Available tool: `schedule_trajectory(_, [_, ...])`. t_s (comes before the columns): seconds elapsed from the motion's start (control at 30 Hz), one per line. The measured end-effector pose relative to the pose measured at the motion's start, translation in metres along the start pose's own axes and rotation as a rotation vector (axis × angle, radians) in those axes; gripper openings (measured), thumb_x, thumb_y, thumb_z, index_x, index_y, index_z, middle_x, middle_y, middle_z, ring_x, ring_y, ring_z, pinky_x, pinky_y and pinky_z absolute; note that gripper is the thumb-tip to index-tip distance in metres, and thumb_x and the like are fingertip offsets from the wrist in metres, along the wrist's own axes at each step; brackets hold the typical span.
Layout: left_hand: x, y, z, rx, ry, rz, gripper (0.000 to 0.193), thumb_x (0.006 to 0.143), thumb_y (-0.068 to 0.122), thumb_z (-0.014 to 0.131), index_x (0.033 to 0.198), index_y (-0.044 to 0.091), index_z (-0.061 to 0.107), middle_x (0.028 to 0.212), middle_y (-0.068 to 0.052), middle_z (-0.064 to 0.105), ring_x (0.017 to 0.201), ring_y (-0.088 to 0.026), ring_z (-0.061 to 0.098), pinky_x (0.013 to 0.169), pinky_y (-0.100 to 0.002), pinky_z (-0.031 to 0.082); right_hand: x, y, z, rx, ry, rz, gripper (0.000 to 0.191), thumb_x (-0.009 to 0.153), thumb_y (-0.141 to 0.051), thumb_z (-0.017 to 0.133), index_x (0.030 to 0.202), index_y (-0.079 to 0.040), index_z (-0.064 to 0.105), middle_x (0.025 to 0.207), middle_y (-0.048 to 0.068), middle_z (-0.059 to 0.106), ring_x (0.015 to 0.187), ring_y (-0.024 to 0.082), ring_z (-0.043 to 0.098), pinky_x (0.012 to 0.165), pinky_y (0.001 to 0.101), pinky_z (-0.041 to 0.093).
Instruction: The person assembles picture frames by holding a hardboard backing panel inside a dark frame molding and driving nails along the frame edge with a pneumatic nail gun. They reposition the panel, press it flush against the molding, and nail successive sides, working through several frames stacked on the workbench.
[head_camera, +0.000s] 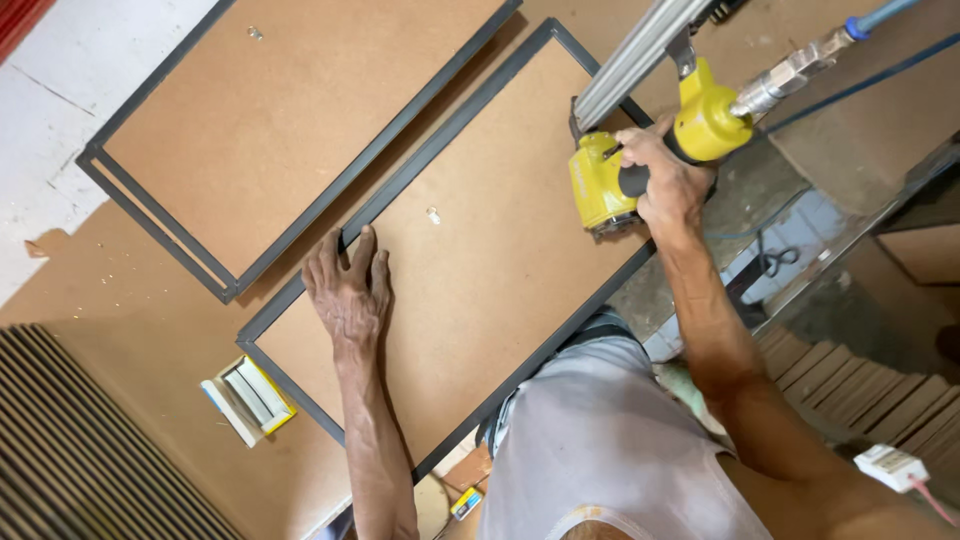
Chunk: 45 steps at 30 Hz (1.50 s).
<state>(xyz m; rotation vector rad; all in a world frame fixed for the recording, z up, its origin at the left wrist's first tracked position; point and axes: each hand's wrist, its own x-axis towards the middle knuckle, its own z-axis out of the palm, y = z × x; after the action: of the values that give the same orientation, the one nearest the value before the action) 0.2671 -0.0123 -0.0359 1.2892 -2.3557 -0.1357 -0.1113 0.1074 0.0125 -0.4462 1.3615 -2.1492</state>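
Note:
A dark-framed panel with a brown fibreboard back (480, 260) lies face down on the work surface in front of me. My left hand (347, 290) presses flat on the board near the frame's left rail, fingers spread. My right hand (668, 180) grips the handle of a yellow pneumatic stapler (610, 175), whose nose sits on the board near the frame's right rail. Its long metal magazine (640, 50) points up and away, and an air hose fitting (790, 75) leaves the rear.
A second dark-framed panel (300, 110) lies beside the first at upper left. A small box of staples (248, 398) rests at lower left. Ribbed dark strips (70, 450) fill the bottom-left corner. Stacked wooden pieces (850, 385) and a white plug (890, 466) sit at right.

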Motion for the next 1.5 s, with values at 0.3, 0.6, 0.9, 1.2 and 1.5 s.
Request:
schedule_trajectory(0.3, [0.017, 0.001, -0.006, -0.111, -0.054, -0.056, 0.031, 0.097, 0.033, 0.074, 0.124, 0.018, 0.080, 0.116, -0.018, 0.056, 0.109, -0.033, 0.052, 0.100, -0.049, 0.040, 0.049, -0.018, 0.002, -0.308, -0.269, 0.066, 0.020, 0.081, 0.009, 0.070, 0.095, 0.001, 0.059, 0.076, 0.010, 0.061, 0.064, 0.022, 0.063, 0.079, 0.0383, 0.060])
schedule_trajectory(0.6, [0.024, 0.006, -0.006, -0.106, -0.106, -0.139, 0.028, 0.097, 0.036, 0.073, 0.120, 0.021, 0.080, 0.118, -0.018, 0.055, 0.111, -0.034, 0.051, 0.107, -0.052, 0.038, 0.100, -0.026, 0.047, -0.423, -0.444, 0.125, 0.016, 0.085, 0.008, 0.070, 0.098, 0.005, 0.059, 0.074, 0.012, 0.062, 0.060, 0.023, 0.065, 0.084, 0.0422, 0.064])
schedule_trajectory(0.9, [0.020, 0.005, -0.006, -0.107, -0.128, -0.137, 0.030, 0.100, 0.037, 0.072, 0.125, 0.021, 0.079, 0.124, -0.020, 0.054, 0.115, -0.035, 0.051, 0.110, -0.053, 0.039, 0.103, -0.040, 0.078, -0.566, -0.486, 0.110, 0.022, 0.082, 0.008, 0.067, 0.102, 0.003, 0.059, 0.080, 0.013, 0.066, 0.066, 0.024, 0.070, 0.088, 0.0433, 0.066])
schedule_trajectory(1.2, [0.020, 0.003, -0.006, -0.092, -0.114, -0.108, 0.032, 0.102, 0.037, 0.070, 0.128, 0.020, 0.077, 0.126, -0.021, 0.053, 0.119, -0.035, 0.052, 0.109, -0.055, 0.040, 0.102, -0.042, 0.082, -0.610, -0.505, 0.096, 0.017, 0.085, 0.010, 0.066, 0.100, 0.005, 0.061, 0.077, 0.015, 0.067, 0.068, 0.024, 0.070, 0.091, 0.0457, 0.066])
schedule_trajectory(1.5, [0.019, 0.002, -0.006, -0.079, -0.126, -0.107, 0.033, 0.102, 0.038, 0.069, 0.128, 0.020, 0.077, 0.127, -0.022, 0.052, 0.120, -0.035, 0.052, 0.111, -0.056, 0.039, 0.104, -0.043, 0.077, -0.578, -0.495, 0.114, 0.021, 0.083, 0.009, 0.066, 0.102, 0.001, 0.062, 0.083, 0.015, 0.070, 0.070, 0.024, 0.073, 0.090, 0.0463, 0.067])
